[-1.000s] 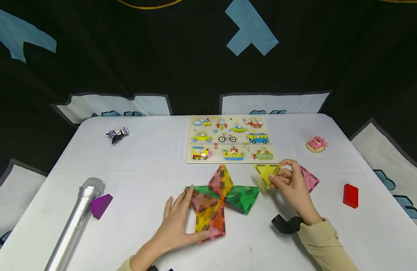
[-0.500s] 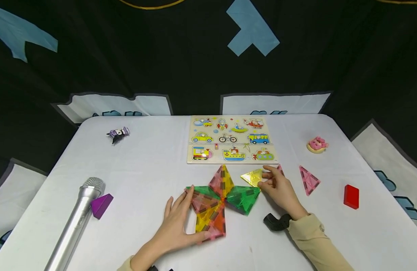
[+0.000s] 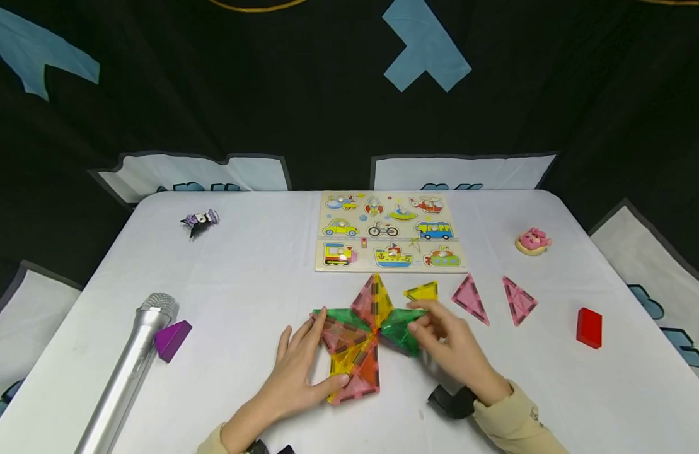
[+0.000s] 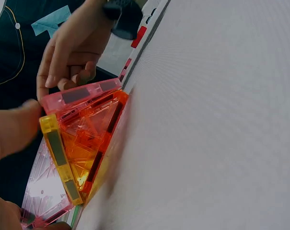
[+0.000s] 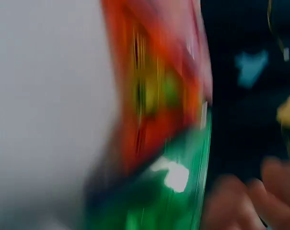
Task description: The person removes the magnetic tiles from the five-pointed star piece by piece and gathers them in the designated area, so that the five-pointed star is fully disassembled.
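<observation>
In the head view, a star-like build of see-through magnetic tiles stands on the table, with pink, yellow, orange and green points. My left hand holds its left side, the thumb on the front pink point and the fingers on the left points. My right hand grips the outer end of the green right point between thumb and fingers. Just behind that hand lies a yellow triangle tile, partly covered. The left wrist view shows a triangular opening edged by pink, yellow and orange tiles. Motion blurs the right wrist view.
Two pink triangle tiles lie to the right. A wooden vehicle puzzle board is behind the build. Farther right are a red block and a pink figurine. At left lie a silver microphone, purple block and small figure.
My right hand carried the yellow triangle tile leftward, let it go behind the green point, and moved forward onto that point, uncovering a pink tile. My left hand stayed on the build.
</observation>
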Demonstrator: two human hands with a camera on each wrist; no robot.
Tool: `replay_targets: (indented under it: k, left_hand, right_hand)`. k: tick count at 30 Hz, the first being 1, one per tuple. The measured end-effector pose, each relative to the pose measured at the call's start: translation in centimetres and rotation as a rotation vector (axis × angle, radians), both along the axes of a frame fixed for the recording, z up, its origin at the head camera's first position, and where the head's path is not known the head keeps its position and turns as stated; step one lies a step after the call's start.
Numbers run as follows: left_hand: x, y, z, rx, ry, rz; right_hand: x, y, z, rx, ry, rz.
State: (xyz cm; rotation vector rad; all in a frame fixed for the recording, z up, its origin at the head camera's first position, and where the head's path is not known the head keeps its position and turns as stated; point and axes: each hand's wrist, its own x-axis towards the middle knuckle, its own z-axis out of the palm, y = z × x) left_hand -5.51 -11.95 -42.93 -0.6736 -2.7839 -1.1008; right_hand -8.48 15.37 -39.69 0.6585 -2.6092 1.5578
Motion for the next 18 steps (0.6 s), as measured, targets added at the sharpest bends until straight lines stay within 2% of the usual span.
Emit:
replay_targets:
  k: [3,5,11,18]
  left_hand:
    - [-0.1,0.0,0.0,0.005,0.001,0.001]
    - [-0.2,0.1,0.1,0.007,-0.002,0.002]
    - [-0.2,0.0,0.2,0.001,-0.011,0.007]
    - [-0.2,-0.1,0.2,0.012,-0.018,0.022]
  right_hand:
    - [1.6,-1.9,0.0,0.102,-0.088,0.162]
    - [2.4,-2.9,-0.2,0.175,-0.114,0.208]
    - [3.3,-4.0,-0.9,0.299,-0.026,0.196]
    - [3.3,-4.0,-1.0,0.327,-0.009,0.196]
